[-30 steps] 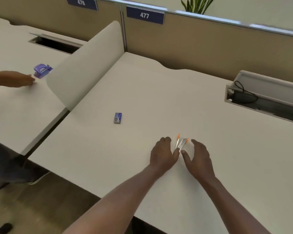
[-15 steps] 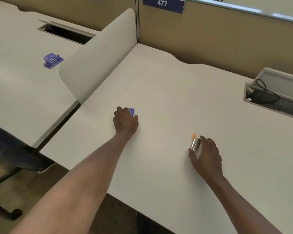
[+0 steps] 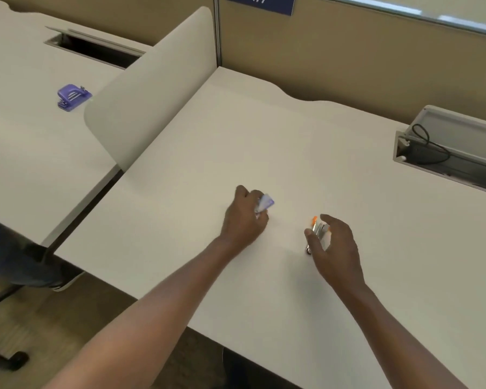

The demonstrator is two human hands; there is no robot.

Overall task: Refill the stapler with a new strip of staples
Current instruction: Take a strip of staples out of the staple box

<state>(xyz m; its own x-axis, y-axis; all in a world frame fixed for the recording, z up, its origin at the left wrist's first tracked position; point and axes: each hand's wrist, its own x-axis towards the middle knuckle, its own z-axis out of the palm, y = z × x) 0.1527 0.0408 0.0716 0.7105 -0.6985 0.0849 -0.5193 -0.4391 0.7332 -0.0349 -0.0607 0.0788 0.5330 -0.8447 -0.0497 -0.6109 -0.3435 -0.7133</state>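
Two bare forearms reaching in from the near edge over a white desk [image 3: 292,153]. Left hand [image 3: 243,220] knuckles up, fingers curled shut around a small blue staple box [image 3: 266,204], one corner poking out past the fingertips; box blurred, whether lifted or touching the desk hard to tell. Right hand [image 3: 335,248] just beside it to the right, palm turned inward, thumb and fingers half spread and cupped around a silver stapler with an orange tip [image 3: 319,231]; thumb on the stapler's near side, fingers arched over the far side, stapler seemingly standing on the desk with the orange end pointing away. Whether the grip is firm or loose cannot be told.

Bare desk surface all round both hands, wide room ahead and to the right. Farther right, an open cable tray [image 3: 446,153] sunk in the desk with a black cord inside. To the left, a curved white divider panel [image 3: 152,91] standing between this desk and the neighbouring one, where a purple hole punch [image 3: 72,96] sits well apart. At the back, a tan partition wall [image 3: 348,57] with a blue number plate [image 3: 260,2] closing off the far edge.
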